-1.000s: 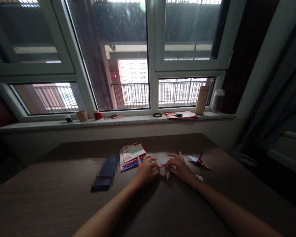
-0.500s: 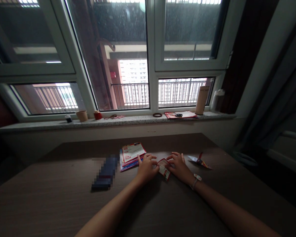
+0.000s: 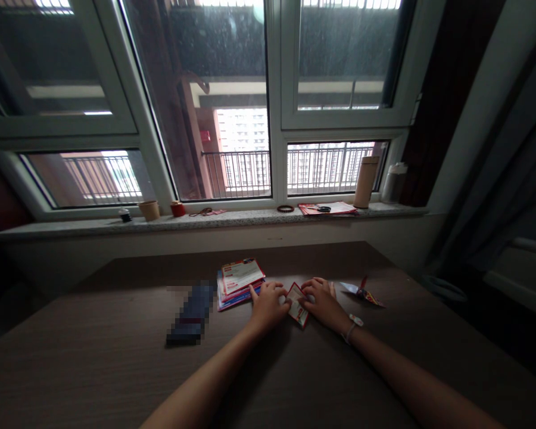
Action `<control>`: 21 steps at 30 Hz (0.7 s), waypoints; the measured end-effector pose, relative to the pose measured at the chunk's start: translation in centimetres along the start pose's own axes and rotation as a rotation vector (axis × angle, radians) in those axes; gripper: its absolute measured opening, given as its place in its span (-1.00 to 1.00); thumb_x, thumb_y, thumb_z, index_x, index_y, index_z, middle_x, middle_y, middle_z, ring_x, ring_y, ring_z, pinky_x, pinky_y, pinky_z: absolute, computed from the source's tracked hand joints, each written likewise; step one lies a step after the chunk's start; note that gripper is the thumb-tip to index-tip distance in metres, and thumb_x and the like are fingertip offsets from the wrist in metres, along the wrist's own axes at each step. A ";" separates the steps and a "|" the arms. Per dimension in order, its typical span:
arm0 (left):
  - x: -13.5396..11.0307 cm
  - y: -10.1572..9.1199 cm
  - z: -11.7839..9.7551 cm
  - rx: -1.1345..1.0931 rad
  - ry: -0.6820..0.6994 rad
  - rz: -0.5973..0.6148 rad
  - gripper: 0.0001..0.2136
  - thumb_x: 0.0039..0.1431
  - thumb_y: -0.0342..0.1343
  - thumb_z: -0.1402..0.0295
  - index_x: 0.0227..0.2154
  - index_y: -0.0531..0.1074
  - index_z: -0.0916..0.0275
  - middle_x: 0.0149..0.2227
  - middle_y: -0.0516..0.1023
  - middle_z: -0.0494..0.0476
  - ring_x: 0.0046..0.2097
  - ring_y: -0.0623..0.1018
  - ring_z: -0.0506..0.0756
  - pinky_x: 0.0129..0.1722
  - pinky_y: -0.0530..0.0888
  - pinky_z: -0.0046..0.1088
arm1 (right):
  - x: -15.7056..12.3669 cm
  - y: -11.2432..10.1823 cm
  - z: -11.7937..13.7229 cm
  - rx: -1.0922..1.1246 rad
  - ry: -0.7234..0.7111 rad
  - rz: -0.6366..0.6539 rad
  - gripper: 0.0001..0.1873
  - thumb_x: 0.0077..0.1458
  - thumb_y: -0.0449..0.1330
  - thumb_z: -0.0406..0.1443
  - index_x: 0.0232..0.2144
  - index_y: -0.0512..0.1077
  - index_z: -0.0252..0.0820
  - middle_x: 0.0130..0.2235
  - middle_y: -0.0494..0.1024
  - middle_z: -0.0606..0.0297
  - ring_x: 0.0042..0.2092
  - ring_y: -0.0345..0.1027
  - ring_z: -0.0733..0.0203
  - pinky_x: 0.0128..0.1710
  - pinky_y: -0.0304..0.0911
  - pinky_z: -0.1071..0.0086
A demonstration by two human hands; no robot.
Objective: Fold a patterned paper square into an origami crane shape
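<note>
A small folded paper (image 3: pixel 299 313), cream with a red edge and some print, lies on the table between my hands, one corner toward me. My left hand (image 3: pixel 268 307) has its thumb and fingers closed on the paper's left corner. From the other side, my right hand (image 3: pixel 322 302), with a band at the wrist, grips the right corner. My fingertips hide both side corners. Just left of my left hand is a stack of printed sheets (image 3: pixel 241 279). Right of my right hand stands a folded paper piece (image 3: pixel 361 292) with white and coloured faces.
On the brown table (image 3: pixel 93 357), a dark blurred-out object (image 3: pixel 191 314) lies at the left. The stone windowsill (image 3: pixel 245 219) behind bears a paper cup (image 3: pixel 149 210), a red spool (image 3: pixel 177 208), a bracelet (image 3: pixel 285 208), scissors (image 3: pixel 324 209) on papers, and two bottles (image 3: pixel 366 182).
The folded paper now lies flatter and squarer, its far corner showing between my fingers. My hands have shifted only slightly; the stack and the folded piece stay in place.
</note>
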State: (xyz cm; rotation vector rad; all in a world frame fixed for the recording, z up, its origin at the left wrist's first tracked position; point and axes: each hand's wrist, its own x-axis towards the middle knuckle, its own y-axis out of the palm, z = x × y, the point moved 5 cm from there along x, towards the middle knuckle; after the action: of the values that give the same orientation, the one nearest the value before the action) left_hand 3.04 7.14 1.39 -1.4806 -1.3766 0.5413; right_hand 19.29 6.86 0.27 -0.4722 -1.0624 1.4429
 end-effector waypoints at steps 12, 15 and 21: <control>-0.4 0.2 -0.3 0.020 -0.022 -0.048 -0.90 0.08 0.15 0.30 -0.31 0.49 0.07 0.01 0.43 0.08 0.13 0.26 0.30 0.05 -0.21 0.49 | 0.1 0.1 -0.1 -0.012 0.038 0.004 -0.76 0.03 0.20 -0.11 -0.24 0.49 0.00 0.02 0.43 0.28 0.18 0.00 -0.17 0.15 -0.34 -0.30; -0.4 0.3 -0.3 0.020 -0.008 -0.054 -0.90 0.09 0.16 0.28 -0.31 0.50 0.05 0.06 0.41 0.07 0.15 0.24 0.31 0.06 -0.23 0.49 | 0.2 0.2 0.0 -0.010 0.066 0.024 -0.70 0.01 0.21 -0.12 -0.16 0.46 0.04 0.09 0.38 0.28 0.23 -0.09 -0.22 0.14 -0.38 -0.36; -0.3 0.4 -0.2 0.041 -0.026 -0.003 -0.91 0.10 0.17 0.22 -0.35 0.52 0.04 0.13 0.36 0.01 0.20 0.18 0.33 0.06 -0.26 0.49 | 0.2 0.3 0.0 -0.007 0.083 0.058 -0.68 0.04 0.17 -0.11 -0.13 0.46 0.04 0.14 0.34 0.29 0.26 -0.15 -0.20 0.14 -0.44 -0.39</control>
State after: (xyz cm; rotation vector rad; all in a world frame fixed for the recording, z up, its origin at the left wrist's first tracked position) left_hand 3.33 6.83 1.04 -1.4423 -1.3803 0.5856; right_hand 19.08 7.05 0.13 -0.5672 -0.9947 1.4582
